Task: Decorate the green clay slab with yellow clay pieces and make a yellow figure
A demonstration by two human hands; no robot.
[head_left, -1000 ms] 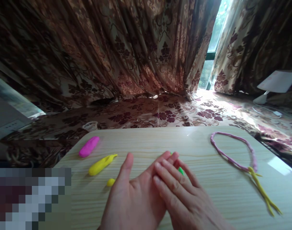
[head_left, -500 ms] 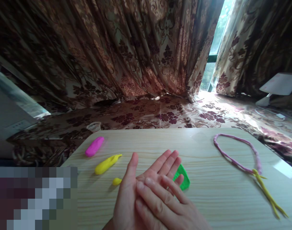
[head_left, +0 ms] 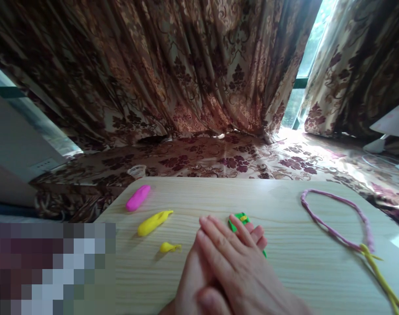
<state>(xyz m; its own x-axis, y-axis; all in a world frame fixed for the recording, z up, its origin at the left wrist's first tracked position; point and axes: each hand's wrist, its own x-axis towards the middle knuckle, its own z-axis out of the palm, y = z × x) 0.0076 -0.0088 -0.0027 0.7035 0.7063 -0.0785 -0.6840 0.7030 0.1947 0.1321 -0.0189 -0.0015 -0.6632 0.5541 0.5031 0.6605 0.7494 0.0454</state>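
Note:
My left hand (head_left: 193, 267) is palm up near the front of the table. Across its palm lies my right hand (head_left: 234, 253), with its fingers stretched out flat. Whatever may be between the two palms is hidden. Behind my fingertips lies a flat green clay piece (head_left: 234, 225) with a small yellow bit (head_left: 243, 218) on it; my hands cover most of it. Left of my hands sits a small yellow clay lump (head_left: 165, 247) with a thin tail. Farther back are a longer yellow clay piece (head_left: 152, 224), pointed at one end, and a pink clay roll (head_left: 138, 198).
On the right of the wooden table (head_left: 199, 192) lies a pinkish-purple twisted clay loop (head_left: 337, 197) with a forked yellow clay strand (head_left: 379, 273) at its end. A clear container (head_left: 137, 171) stands beyond the far left edge. A white lamp (head_left: 392, 122) is at the far right.
My right hand has slid back and forth along the left palm, toward the wrist and then out again. The view has turned slightly left. The clay pieces have stayed put.

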